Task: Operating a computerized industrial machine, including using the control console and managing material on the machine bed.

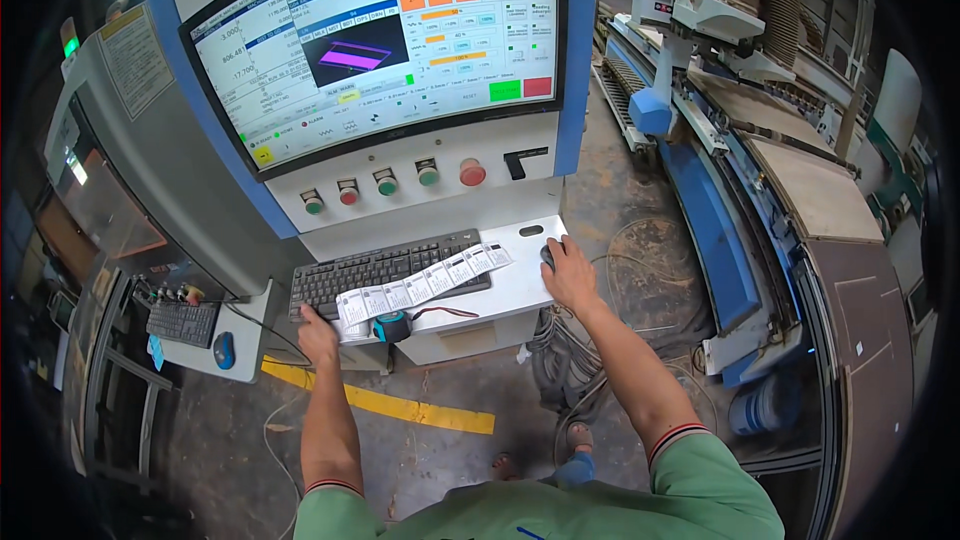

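Observation:
My right hand [573,280] is closed over a dark computer mouse [547,257] at the right end of the white shelf [519,295]; the hand covers part of the mouse. At the shelf's front left corner, my left hand [318,336] grips the edge beside a black keyboard [330,285], with some fingers hidden. A strip of printed white labels [415,287] lies slantwise across the keyboard. In front of it sits a teal and black device [391,327] with a dark strap, apparently a handheld scanner. Above the shelf, a large lit machine screen [350,45] shows a purple panel shape.
Below the screen are several push buttons and a red mushroom-shaped button [472,173]. On the left, a side table holds another keyboard [183,322] and a blue mouse [224,351]. A blue-sided machine bed [710,230] runs along the right. Bundled hoses [565,355] lie on the floor.

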{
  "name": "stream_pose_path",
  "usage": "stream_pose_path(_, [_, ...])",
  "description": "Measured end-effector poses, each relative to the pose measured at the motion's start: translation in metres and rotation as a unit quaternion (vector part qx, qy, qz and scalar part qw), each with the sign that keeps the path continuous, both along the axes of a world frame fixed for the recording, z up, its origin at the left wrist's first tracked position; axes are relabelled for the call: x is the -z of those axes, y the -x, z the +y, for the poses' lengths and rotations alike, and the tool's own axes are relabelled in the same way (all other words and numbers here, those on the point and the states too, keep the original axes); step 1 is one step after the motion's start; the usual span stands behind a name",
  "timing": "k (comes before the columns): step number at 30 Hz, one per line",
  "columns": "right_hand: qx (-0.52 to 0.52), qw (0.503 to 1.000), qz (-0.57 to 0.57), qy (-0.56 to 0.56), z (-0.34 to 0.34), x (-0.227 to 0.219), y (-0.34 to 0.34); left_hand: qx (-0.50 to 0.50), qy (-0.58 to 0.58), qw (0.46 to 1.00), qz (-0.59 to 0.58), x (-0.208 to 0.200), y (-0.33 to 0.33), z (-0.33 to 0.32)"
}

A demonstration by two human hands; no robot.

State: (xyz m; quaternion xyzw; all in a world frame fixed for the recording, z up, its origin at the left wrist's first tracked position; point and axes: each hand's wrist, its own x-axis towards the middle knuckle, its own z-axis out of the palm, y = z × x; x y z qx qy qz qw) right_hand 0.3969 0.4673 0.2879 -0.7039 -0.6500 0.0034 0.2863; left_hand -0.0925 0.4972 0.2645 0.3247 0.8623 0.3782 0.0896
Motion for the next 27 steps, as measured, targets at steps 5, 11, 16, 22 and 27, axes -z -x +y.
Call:
stream_pose_path(5, [-0.011,0.999,-0.013,-0.047,0.0000,0.0040,-0.0042,-0.003,0.004,1.000,-0.004,-0.0011,-0.0055,0.0022])
stream_pose_path(11, [-0.020,0.999,-0.004,-0.036,-0.0016,-0.0022,-0.0009,0.001,-0.005,1.000,-0.009,-0.0009,-0.0031,0.0014])
stream_pose_path(16, [-0.014,0.998,-0.006,-0.058,-0.0026,0.0020,-0.0006,0.005,-0.013,1.000,-0.005,0.0000,-0.0032,0.0023])
stream_pose_path(22, [-0.013,0.999,0.026,-0.017,-0.0029,0.0003,-0.0037,0.020,-0.005,1.000,-0.020,-0.0030,-0.0059,0.0000])
stream_pose_path(27, [-0.008,1.000,0.024,-0.016,0.0061,-0.0028,-0.0013,0.008,-0.009,1.000,-0.015,0.0046,0.0024,0.0018])
